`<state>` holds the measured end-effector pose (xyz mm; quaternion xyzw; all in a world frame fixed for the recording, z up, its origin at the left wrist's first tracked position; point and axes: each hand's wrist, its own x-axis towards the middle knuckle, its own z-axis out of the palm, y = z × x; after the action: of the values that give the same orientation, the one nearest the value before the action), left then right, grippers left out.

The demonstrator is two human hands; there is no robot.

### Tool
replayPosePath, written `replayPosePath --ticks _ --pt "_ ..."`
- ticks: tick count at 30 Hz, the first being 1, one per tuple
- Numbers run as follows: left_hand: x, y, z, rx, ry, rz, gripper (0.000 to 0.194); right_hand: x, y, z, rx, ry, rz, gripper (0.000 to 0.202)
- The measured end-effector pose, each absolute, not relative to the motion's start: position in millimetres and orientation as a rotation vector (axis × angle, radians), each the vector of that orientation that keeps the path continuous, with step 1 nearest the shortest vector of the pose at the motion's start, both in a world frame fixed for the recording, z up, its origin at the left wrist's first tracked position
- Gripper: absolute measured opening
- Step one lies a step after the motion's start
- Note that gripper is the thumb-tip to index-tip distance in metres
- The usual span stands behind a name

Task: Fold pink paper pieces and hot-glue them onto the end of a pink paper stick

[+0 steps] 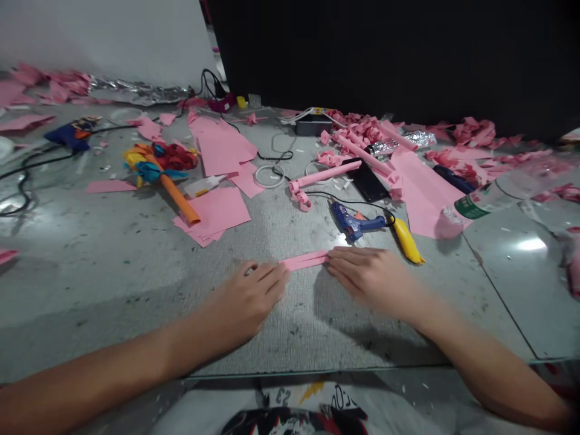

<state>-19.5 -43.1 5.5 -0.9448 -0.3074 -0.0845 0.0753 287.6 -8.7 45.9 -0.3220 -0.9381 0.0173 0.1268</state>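
Observation:
A narrow folded pink paper strip (306, 260) lies just above the table near its front edge, stretched between my two hands. My left hand (254, 293) grips its left end, fingers pressed together. The right end sits under the fingers of my right hand (369, 278), which are bent and close together. Both thumbs are largely hidden. Just beyond my right hand lies a blue glue gun (356, 221), with a yellow packet (406, 240) beside it. A rolled pink paper tube (326, 174) with a curled end lies farther back.
Pink paper sheets (222, 211) lie at centre left beside an orange-stemmed paper flower (176, 196). A plastic bottle (498, 193) is on its side at right. A black phone (366, 181), a grey box (313, 125) and crumpled pink scraps (362, 130) sit toward the black panel (385, 54).

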Motion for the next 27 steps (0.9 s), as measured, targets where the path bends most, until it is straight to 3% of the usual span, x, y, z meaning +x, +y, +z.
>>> replayPosePath --ticks 8,19,27 --pt "-10.7 -33.5 13.8 -2.816 -0.897 -0.287 0.028 264.9 -9.9 20.1 -0.779 -2.856 0.222 0.051" --pt "-11.1 -14.0 12.6 -2.793 -0.914 -0.363 0.018 265.8 -7.0 14.5 -0.832 -2.802 0.120 0.031" --pt "-15.1 -15.6 4.4 -2.808 -0.908 -0.463 0.018 256.7 -6.4 10.2 -0.908 -2.818 0.015 0.031"
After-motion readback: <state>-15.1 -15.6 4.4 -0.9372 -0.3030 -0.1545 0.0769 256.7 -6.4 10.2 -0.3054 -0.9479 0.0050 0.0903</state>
